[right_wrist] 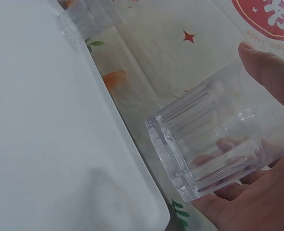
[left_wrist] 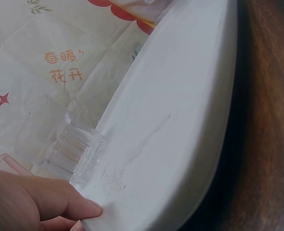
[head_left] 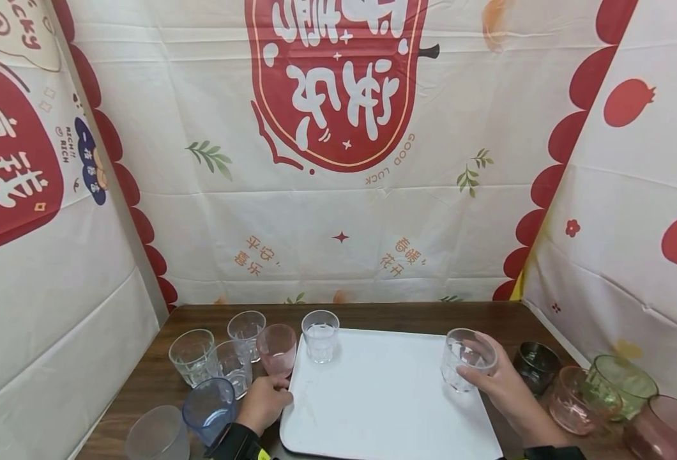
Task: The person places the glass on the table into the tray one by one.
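My left hand pinches the left edge of a white tray; in the left wrist view the thumb lies on top of the rim. A ribbed clear glass is in my right hand, which grips it around the side near the tray's right end. The right wrist view shows the glass's base apart from the tray surface. Another clear glass stands at the tray's far left corner. A pink glass is just beyond my left hand.
Left of the tray are several clear glasses, a blue glass and a frosted glass. Right of it stand a dark glass, an amber glass, a green glass and a pink glass. Printed cloth encloses the wooden table.
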### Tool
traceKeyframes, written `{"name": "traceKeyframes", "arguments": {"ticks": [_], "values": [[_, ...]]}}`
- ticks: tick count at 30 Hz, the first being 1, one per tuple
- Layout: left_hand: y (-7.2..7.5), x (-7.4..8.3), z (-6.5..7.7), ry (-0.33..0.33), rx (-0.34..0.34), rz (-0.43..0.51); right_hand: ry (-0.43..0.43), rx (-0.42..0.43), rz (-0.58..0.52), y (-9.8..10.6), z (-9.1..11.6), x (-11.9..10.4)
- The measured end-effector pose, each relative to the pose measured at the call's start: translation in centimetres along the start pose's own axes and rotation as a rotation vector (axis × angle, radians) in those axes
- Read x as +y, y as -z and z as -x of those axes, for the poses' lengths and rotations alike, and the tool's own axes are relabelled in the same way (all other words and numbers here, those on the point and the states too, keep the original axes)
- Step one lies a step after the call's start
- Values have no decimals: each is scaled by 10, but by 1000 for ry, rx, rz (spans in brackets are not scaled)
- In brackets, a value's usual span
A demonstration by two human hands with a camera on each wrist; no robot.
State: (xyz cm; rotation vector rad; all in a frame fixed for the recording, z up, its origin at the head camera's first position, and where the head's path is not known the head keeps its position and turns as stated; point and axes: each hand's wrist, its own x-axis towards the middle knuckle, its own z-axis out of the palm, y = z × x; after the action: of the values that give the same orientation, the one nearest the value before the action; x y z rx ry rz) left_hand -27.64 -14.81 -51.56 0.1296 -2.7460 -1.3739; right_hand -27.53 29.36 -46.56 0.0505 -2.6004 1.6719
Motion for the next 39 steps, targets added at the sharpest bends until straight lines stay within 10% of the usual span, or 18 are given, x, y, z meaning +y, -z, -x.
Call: {"name": "traceKeyframes", "arguments": {"ticks": [39], "values": [[-3, -5, -2, -55, 16, 11, -24, -79, -111, -124, -71, -25]]}}
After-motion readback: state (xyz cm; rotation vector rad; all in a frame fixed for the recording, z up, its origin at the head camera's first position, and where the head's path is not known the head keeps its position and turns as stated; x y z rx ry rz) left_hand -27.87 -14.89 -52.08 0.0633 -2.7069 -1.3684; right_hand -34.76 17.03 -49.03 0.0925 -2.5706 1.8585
